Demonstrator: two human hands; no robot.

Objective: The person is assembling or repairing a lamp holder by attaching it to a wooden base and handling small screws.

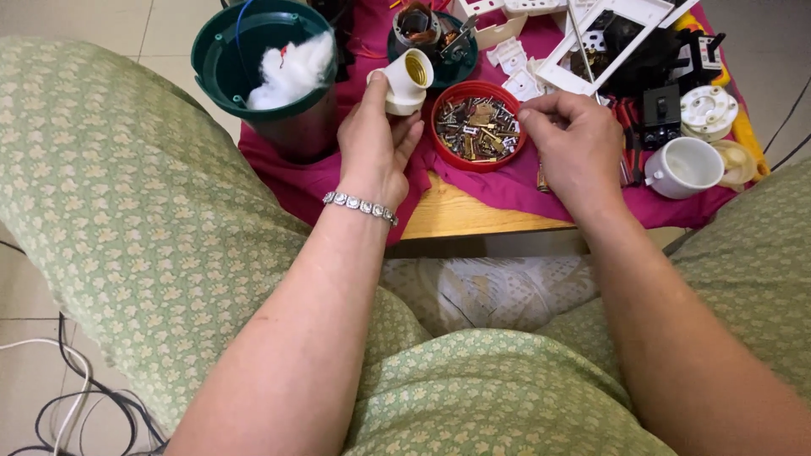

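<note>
Lamp holder [404,80]: white, brass-threaded inside, held up over the magenta cloth [481,181], beside the red dish.
Left hand [374,143]: fingers wrapped round the holder, thumb along its side.
Right hand [573,139]: fingertips pinched together at the red dish [477,127] of small metal parts; whether they hold a piece cannot be told.
Nearby: green tub [266,72], white cup [684,167].
</note>
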